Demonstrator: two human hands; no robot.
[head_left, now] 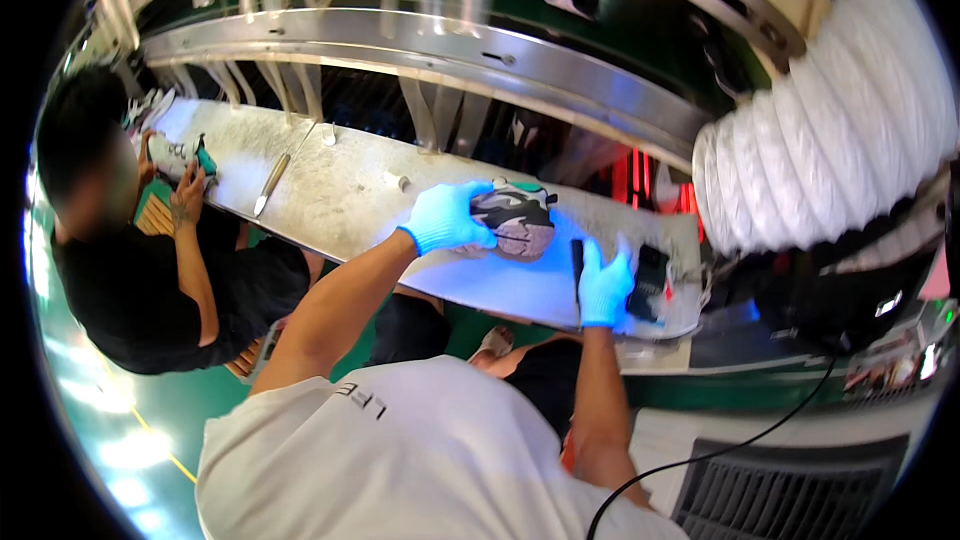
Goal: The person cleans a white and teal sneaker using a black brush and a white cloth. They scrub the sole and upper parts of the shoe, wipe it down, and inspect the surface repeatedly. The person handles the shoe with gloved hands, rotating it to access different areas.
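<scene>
My left hand (447, 218), in a light blue knit glove, is closed around one end of a sneaker (515, 223) patterned in grey, black and white with a bit of teal. The sneaker is over the pale workbench (350, 195). To its right, my right hand (604, 285), gloved alike, is raised above the bench. A slim black tool (578, 268) stands upright along this hand's left side, seemingly in its grip; its lower end is hidden. Motion smears some of the right fingertips.
A knife (272, 186) and small pale scraps (397, 181) lie on the bench. At its right end is a dark flat object (649, 280). A co-worker (130, 240) at left holds another shoe (178, 157). Behind run a metal rail (400, 35) and a white ribbed duct (830, 120).
</scene>
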